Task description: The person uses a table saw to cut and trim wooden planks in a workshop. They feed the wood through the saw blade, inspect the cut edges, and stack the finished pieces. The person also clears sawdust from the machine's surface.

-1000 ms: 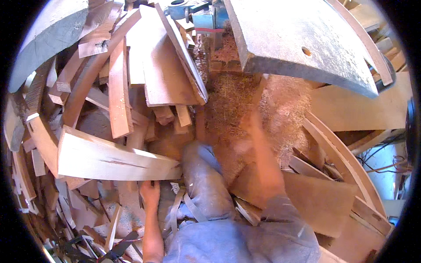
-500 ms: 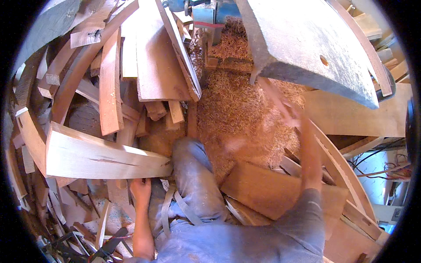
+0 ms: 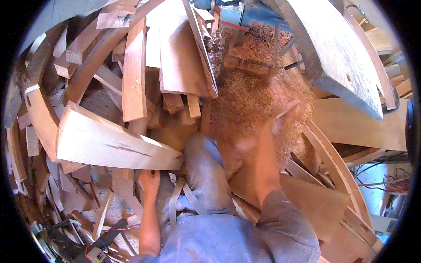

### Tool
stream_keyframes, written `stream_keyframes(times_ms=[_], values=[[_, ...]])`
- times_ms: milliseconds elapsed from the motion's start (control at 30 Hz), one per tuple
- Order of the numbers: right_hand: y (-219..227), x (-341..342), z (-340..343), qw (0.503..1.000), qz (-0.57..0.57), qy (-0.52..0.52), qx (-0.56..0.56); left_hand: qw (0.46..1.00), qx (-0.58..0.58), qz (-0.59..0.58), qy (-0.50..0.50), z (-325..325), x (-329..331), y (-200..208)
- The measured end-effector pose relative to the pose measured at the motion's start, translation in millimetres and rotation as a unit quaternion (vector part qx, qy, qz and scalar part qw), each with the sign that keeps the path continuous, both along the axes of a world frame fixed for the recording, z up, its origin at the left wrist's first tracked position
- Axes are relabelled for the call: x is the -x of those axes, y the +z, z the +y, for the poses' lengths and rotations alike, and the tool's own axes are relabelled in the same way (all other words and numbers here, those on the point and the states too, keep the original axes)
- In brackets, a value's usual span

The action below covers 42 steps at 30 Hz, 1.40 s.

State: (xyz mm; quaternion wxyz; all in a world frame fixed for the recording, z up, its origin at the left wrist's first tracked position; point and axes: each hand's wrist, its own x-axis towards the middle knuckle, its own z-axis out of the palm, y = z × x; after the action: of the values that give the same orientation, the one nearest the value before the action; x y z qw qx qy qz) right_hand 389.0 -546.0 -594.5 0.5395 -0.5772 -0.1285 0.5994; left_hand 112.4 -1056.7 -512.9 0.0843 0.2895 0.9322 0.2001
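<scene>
No legible lettering, labels, brands, numbers or signs on any surface anywhere in view

Cut timber point(image 3: 133, 74) crowds both sides of my feed.
On the left I make out a wide board point(image 3: 182, 57) over shorter offcuts point(image 3: 193, 106); at the top, a blue machine point(image 3: 232, 15); to its right, a big pale slab point(image 3: 337, 48) with a small hole point(image 3: 349, 77); below that, a flat tan panel point(image 3: 359, 125), curved strips point(image 3: 337, 166) and, near the right rim, tangled cables point(image 3: 386, 182).
</scene>
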Motion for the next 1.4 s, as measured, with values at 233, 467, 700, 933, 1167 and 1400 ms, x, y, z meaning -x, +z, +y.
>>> stream_keyframes(times_ms=[233, 467, 700, 933, 1167, 1400], values=[[24, -118, -155, 0.981, -0.165, 0.101, -0.013, 0.994, -0.110, -0.002, -0.016, 6, -7, 21], [37, -103, -297, 0.910, -0.310, 0.269, -0.055, 0.992, -0.120, -0.037, -0.003, 3, -3, 21], [36, -18, -211, 0.766, -0.500, 0.389, -0.109, 0.992, -0.125, -0.019, -0.009, 9, -6, 30], [75, -135, -179, 0.553, -0.704, 0.446, -0.003, 0.990, -0.133, -0.045, 0.013, -2, -2, 26], [126, -214, -166, 0.533, -0.748, 0.394, 0.024, 0.988, -0.145, -0.046, 0.010, 3, -2, 15], [149, -64, -201, 0.397, -0.731, 0.520, -0.194, 0.989, -0.105, -0.099, 0.045, 8, -2, 34]])
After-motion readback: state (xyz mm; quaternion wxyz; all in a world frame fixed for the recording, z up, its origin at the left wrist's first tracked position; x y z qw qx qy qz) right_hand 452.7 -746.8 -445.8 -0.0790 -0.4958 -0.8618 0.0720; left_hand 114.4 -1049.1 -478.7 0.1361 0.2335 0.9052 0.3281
